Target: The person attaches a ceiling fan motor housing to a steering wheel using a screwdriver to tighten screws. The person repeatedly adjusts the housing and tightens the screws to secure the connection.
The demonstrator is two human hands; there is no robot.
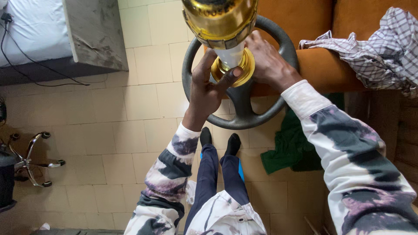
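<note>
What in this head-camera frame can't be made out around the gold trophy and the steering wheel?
- Gold trophy: its top is cut off by the upper edge.
- Right hand: fingertips hidden behind the trophy base.
- Steering wheel: hub and upper rim hidden by the trophy and the left hand.
- Green cloth: partly covered by the right sleeve.

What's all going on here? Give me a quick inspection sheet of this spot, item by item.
Surface: pale tiled floor.
Work things: gold and white trophy held above a dark steering wheel.
Clutter: green cloth on floor; checked shirt on orange sofa.
Hands: left hand grips the trophy stem; right hand at its base.
Cables: black cable beside the bed.
Surroundings: chair base.
</note>
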